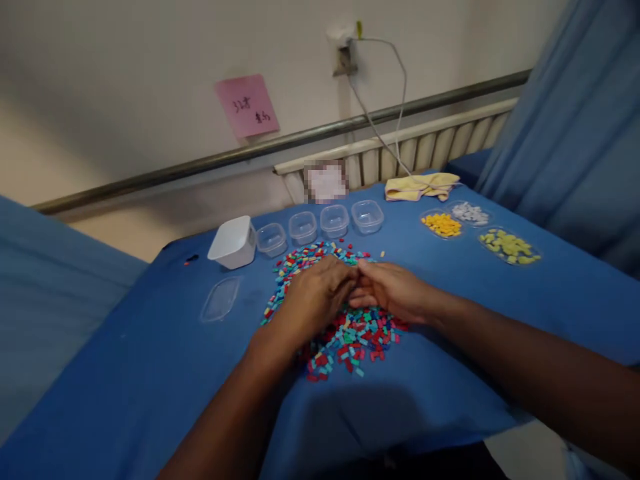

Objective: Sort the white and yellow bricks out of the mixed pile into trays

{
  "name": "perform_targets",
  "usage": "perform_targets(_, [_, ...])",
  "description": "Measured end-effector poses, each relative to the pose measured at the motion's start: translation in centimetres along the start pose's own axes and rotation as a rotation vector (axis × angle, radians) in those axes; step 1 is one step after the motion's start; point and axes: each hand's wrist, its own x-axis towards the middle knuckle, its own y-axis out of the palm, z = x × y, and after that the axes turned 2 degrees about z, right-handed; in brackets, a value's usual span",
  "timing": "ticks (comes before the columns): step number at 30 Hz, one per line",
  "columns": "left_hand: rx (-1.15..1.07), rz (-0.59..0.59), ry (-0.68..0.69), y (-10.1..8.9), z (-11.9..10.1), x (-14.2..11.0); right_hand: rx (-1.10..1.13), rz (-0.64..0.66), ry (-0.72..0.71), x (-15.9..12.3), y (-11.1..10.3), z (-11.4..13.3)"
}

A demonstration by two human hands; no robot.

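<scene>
A heap of small red, blue and teal pieces (345,337) lies on the blue cloth in the middle. My left hand (313,297) rests on top of the heap, palm down, fingers curled together. My right hand (393,290) lies beside it, fingertips meeting those of the left over the heap, fingers bunched. Whatever either hand pinches is hidden. Several clear small tubs (320,223) stand in a row just behind the heap.
A white tub (234,241) stands at the row's left, a clear lid (221,299) lies in front of it. Lids with orange (441,225), white (470,213) and yellow pieces (509,245) sit at right. A yellow cloth (423,186), radiator and blue curtain are behind.
</scene>
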Motion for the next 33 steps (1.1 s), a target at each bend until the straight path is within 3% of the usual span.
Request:
perform_targets(3, [0.138, -0.047, 0.063, 1.6, -0.2, 0.9, 0.209, -0.022, 0.087, -0.1, 0.4, 0.8])
perform_targets(9, [0.011, -0.154, 0.040, 2.3, 1.2, 0.3, 0.368, -0.091, 0.146, -0.2, 0.3, 1.5])
perform_targets(16, [-0.300, -0.312, -0.219, 2.2, 3.3, -1.4, 0.343, -0.184, 0.082, 0.1, -0.2, 1.3])
perform_targets(21, [-0.328, -0.520, -0.418, 0.8, 5.8, -2.1, 0.191, -0.304, -0.025, -0.2, -1.3, 2.7])
perform_targets(25, [-0.297, -0.731, -0.553, -1.1, 10.3, -4.2, -0.122, -0.569, -0.252, -1.7, -4.2, 6.4])
perform_targets(27, [-0.247, -0.757, -0.634, -1.6, 12.5, -5.6, -0.425, -0.771, -0.349, -3.3, -6.8, 8.3])
perform_targets(28, [-0.203, -0.740, -0.670, -1.6, 13.5, -6.2, -0.633, -0.931, -0.378, -4.3, -8.3, 9.1])
perform_targets(29, [-0.166, -0.718, -0.695, -1.6, 14.2, -6.7, -0.886, -1.083, -0.364, -5.3, -10.1, 9.6])
perform_targets(31, [-0.096, -0.650, -0.719, -1.2, 15.2, -7.4, -1.390, -1.229, -0.141, -7.3, -14.0, 10.2])
perform_targets(33, [-0.040, -0.562, -0.728, -0.7, 15.4, -7.6, -1.684, -1.206, 0.054, -9.1, -18.1, 10.0])
